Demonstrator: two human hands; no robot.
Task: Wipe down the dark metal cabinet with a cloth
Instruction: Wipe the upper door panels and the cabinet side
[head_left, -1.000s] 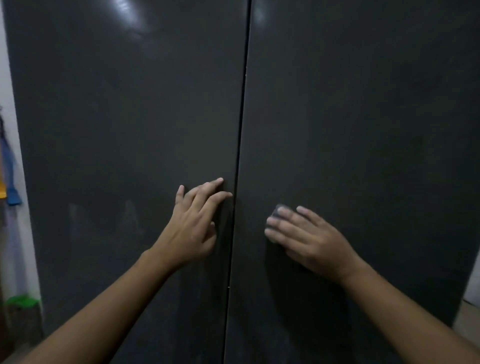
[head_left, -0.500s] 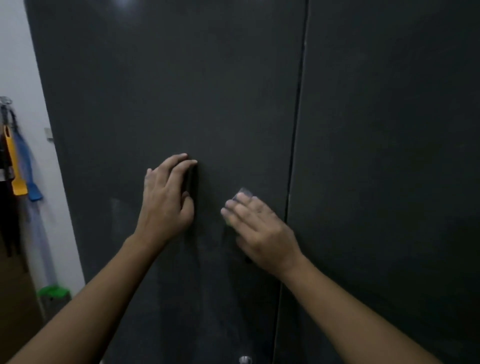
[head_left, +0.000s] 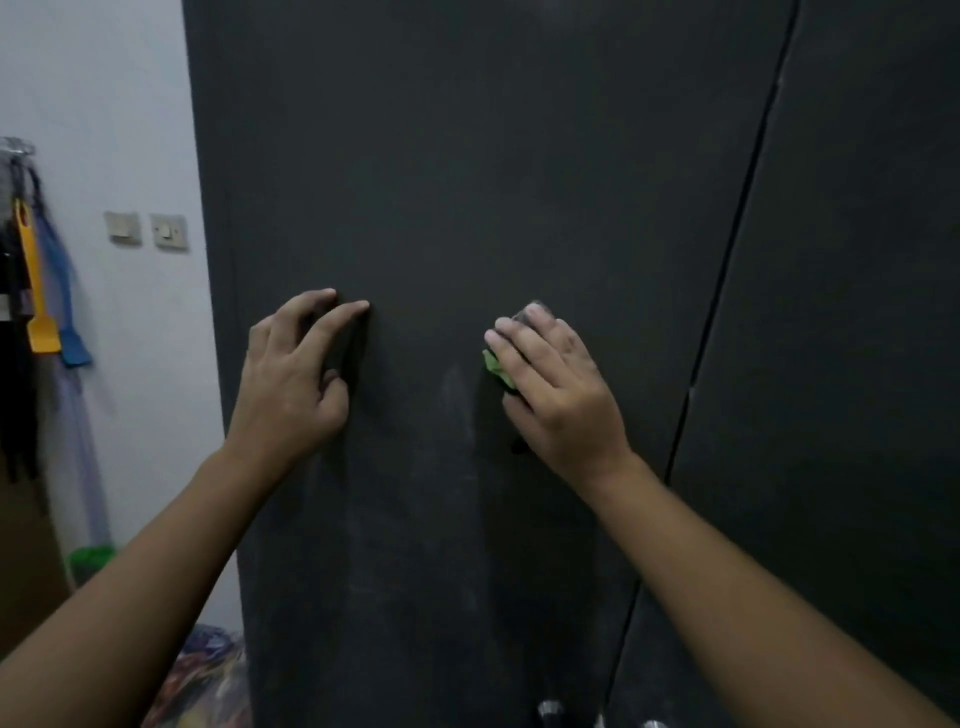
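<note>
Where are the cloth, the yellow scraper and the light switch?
cloth (head_left: 496, 368): head view, green corner
yellow scraper (head_left: 32, 270): head view, handle
light switch (head_left: 170, 232): head view, plate middle

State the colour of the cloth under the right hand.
Cloth shows green beside the right hand, greyish at its fingertips; head view.

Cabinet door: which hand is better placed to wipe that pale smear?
Right. The right hand presses the cloth beside the pale smear; the left hand is bare, only fingertips on the door.
</note>
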